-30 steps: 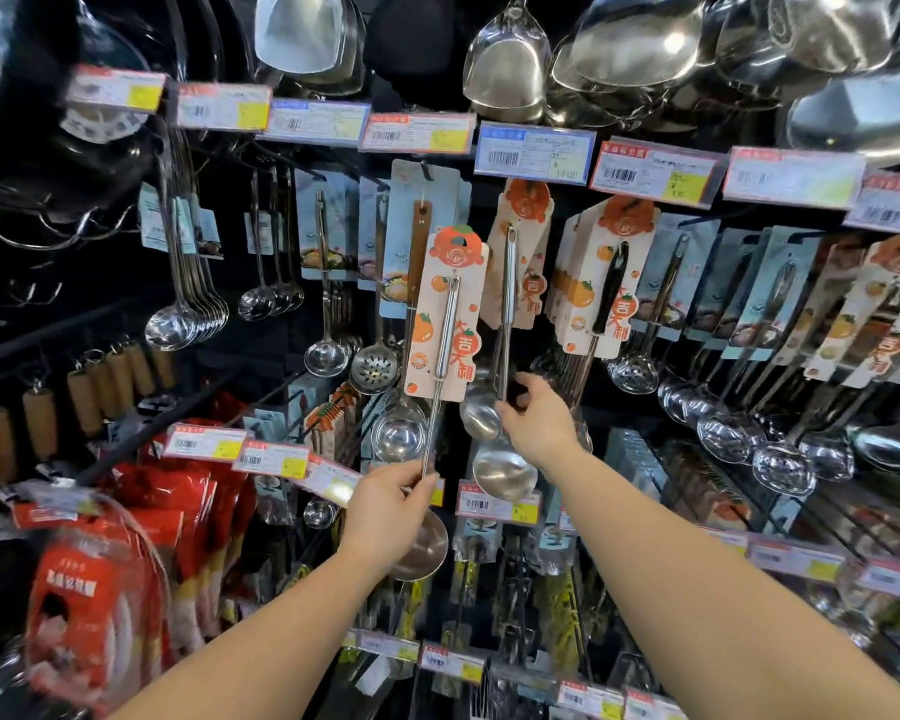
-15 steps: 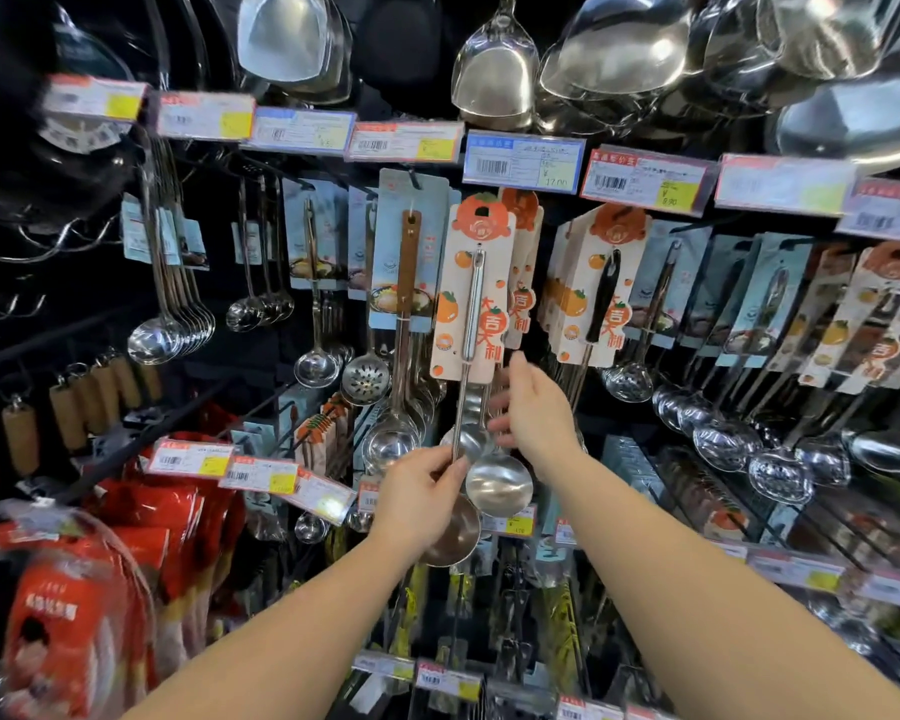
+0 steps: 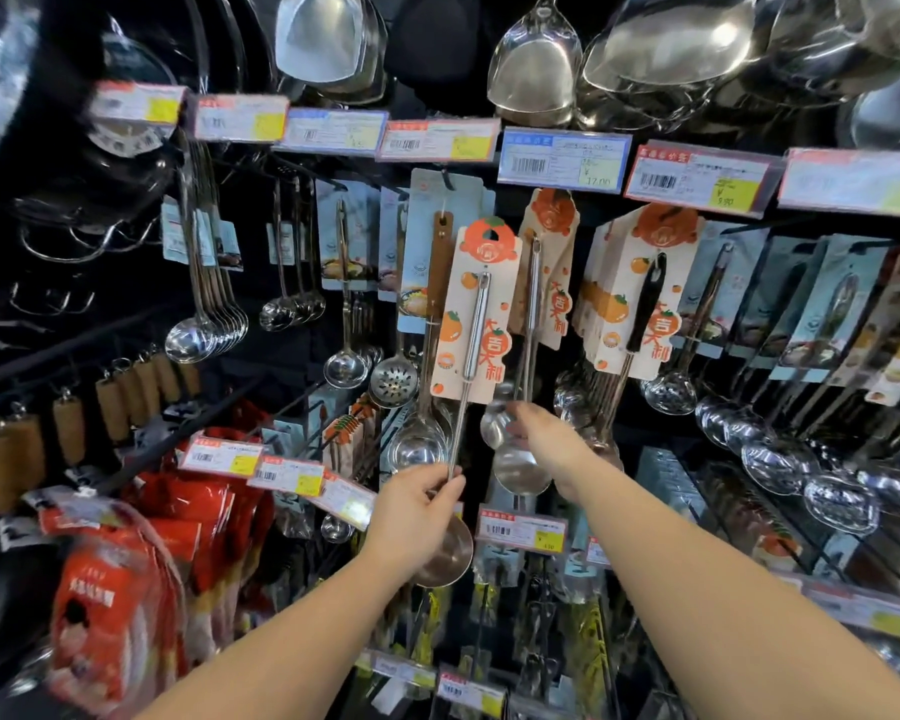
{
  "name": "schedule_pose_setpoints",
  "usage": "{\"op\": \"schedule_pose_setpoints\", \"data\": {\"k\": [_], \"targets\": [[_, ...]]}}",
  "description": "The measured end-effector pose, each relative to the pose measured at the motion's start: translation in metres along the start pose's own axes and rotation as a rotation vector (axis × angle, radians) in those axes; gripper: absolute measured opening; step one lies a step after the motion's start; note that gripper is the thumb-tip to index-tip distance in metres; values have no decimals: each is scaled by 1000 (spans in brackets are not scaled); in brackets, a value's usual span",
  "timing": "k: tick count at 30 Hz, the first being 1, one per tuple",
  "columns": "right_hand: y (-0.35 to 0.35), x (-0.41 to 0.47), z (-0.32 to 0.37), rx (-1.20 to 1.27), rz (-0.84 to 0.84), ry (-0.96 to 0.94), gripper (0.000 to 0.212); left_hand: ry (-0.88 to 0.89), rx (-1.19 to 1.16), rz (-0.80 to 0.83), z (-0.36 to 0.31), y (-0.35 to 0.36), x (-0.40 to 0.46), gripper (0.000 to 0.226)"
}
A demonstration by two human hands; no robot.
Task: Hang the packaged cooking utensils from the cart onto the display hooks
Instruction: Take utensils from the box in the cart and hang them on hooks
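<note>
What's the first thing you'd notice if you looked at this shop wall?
Right in the middle, the left hand holds up a ladle on an orange-fruit card, while the right hand reaches to the ladles hanging behind it. Big shiny spatulas hang along the top, above a row of price tags. Red packets fill the lower left.
</note>
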State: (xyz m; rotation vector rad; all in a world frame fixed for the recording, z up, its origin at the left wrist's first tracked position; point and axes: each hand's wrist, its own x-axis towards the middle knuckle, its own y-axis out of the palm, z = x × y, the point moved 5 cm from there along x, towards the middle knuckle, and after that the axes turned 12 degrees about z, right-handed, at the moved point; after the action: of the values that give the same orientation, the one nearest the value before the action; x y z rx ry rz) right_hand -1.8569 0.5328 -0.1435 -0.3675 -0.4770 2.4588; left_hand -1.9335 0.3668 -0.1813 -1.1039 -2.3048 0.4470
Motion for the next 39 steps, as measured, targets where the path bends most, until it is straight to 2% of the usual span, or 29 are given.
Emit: {"op": "schedule_pose_setpoints", "data": {"k": [6, 14, 18, 23, 27, 31, 36, 39], "targets": [[1, -15, 11, 223, -146, -208, 40, 15, 35, 8, -5, 4, 2, 24], [-8, -57, 42, 292, -218, -408, 40, 102, 12, 37, -40, 20, 11, 26], [-11, -67, 46, 305, -214, -409, 41, 97, -12, 43, -52, 23, 18, 26], [-11, -70, 49, 179, -241, -397, 30, 51, -38, 71, -58, 26, 20, 19], [-10, -65, 45, 99, -251, -309, 19, 12, -61, 81, -52, 29, 24, 16], [-11, -50, 46, 80, -278, -245, 23, -22, -7, 68, -49, 26, 42, 24], [-13, -43, 36, 8, -350, -206, 27, -114, 159, 133, -41, 36, 74, 26], [-16, -47, 16, 2, -389, -165, 22, -128, 173, 133, -33, 43, 87, 31]]}}
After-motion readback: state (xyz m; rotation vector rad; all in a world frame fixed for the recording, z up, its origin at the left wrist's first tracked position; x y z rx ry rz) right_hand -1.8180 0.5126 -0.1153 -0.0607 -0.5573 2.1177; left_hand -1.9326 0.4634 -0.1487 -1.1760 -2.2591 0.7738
